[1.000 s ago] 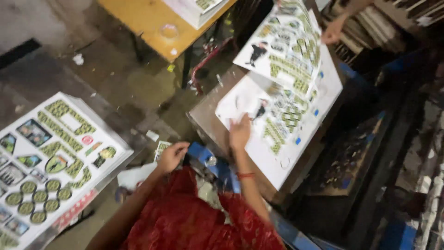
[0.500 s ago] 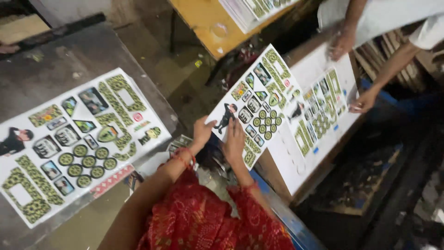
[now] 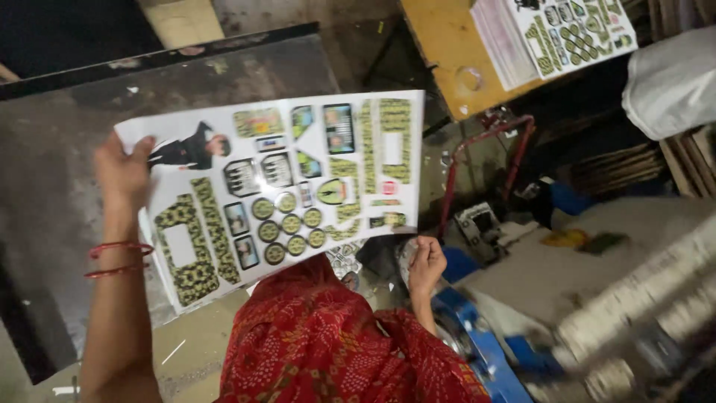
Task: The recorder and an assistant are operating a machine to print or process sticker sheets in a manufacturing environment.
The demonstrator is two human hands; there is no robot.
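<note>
My left hand [image 3: 119, 173], with red bangles on the wrist, grips the left edge of a large white printed sheet [image 3: 283, 194]. The sheet carries green camouflage-patterned shapes, round badges and small pictures. My right hand [image 3: 425, 265] pinches its lower right corner. I hold the sheet spread out, nearly flat, over a dark metal table [image 3: 60, 112]. My red patterned clothing [image 3: 328, 343] fills the bottom of the view.
A yellow wooden table [image 3: 447, 45] at the top right bears a stack of similar printed sheets [image 3: 559, 33]. A red metal frame [image 3: 485, 164] and a blue machine part [image 3: 477, 351] lie to the right. Another person's white garment [image 3: 671, 82] shows at the far right.
The sheet has left the stack on the right. Both my hands have carried it leftward, and it now hangs over the dark table.
</note>
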